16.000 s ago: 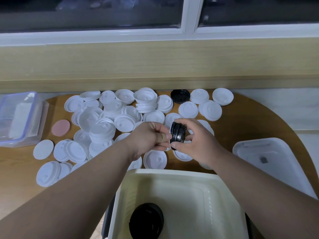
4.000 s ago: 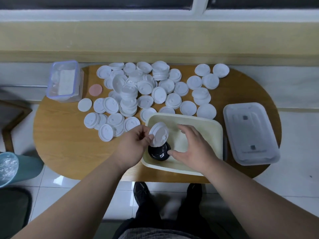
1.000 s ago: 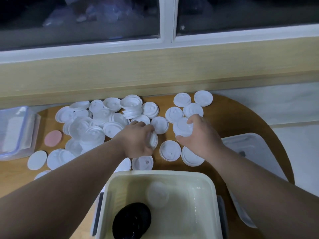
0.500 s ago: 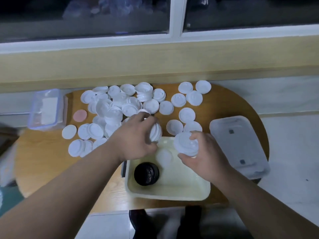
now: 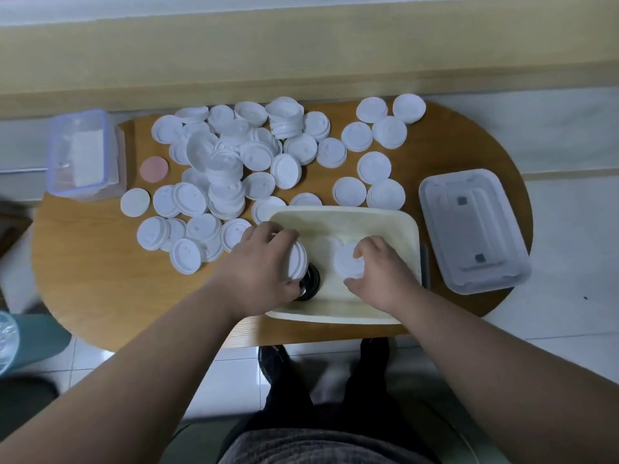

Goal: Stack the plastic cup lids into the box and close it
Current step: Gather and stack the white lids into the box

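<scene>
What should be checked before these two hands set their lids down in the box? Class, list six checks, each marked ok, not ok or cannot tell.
1. Left hand grips its white lids: ok.
2. Right hand grips its white stack: ok.
3. Both hands are over the open box: ok.
4. Left-hand lids nested evenly: cannot tell, the hand hides them.
5. Table cleared of loose lids: not ok, many lie there.
6. Box cover off, lying to the right: ok.
</scene>
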